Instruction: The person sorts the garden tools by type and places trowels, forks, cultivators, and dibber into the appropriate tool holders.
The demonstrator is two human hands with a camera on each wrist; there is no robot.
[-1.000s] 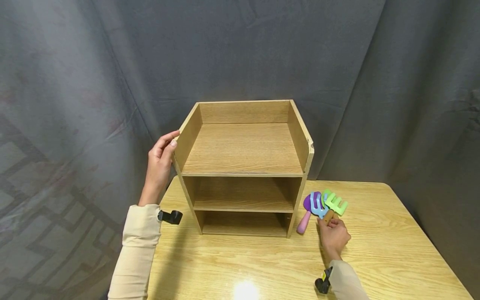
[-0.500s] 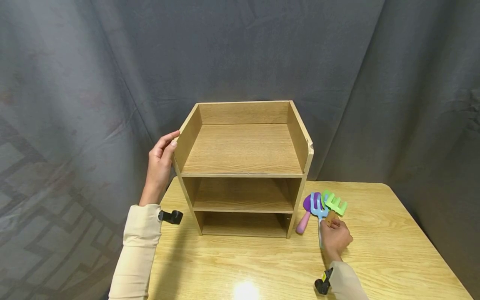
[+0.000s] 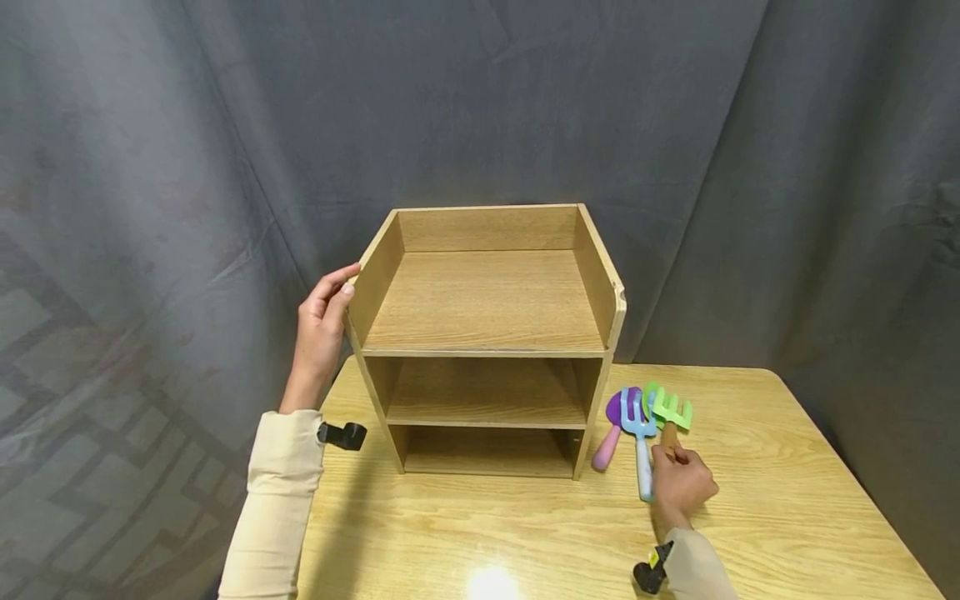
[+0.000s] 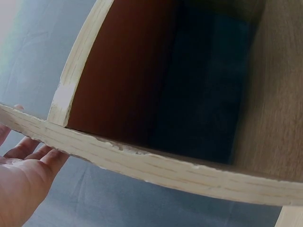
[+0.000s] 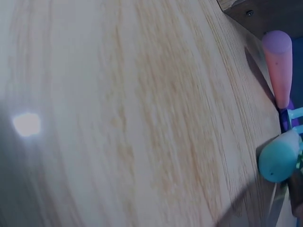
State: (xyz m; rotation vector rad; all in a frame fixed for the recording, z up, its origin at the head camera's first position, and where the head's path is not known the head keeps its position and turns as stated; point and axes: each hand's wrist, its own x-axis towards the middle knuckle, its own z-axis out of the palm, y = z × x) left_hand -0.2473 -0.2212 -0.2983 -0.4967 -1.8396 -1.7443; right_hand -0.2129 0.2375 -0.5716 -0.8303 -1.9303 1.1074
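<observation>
My left hand (image 3: 320, 329) grips the upper left side panel of a wooden shelf unit (image 3: 480, 350). In the left wrist view, the fingers of that hand (image 4: 26, 182) lie against the panel's outer side. My right hand (image 3: 681, 485) pinches the brown handle (image 3: 669, 435) of a green toy garden fork (image 3: 672, 408) on the table, right of the unit. Beside it lies a blue toy garden fork (image 3: 638, 429), its handle (image 5: 279, 158) bluish white. Left of that is a purple toy shovel (image 3: 613, 408) with a pink handle (image 5: 279, 66). Another green piece (image 3: 651, 394), partly covered, sits behind the forks.
The shelf unit's open top and two lower compartments face me. It stands on a light wooden table (image 3: 480, 525), near the back edge. Grey curtains (image 3: 487, 100) hang behind and on both sides. A black camera mount (image 3: 342, 435) is worn on the left wrist.
My right hand has shifted slightly right and toward me, turning the brown handle straighter. The blue fork's handle has come into sight. My left hand keeps its place on the panel.
</observation>
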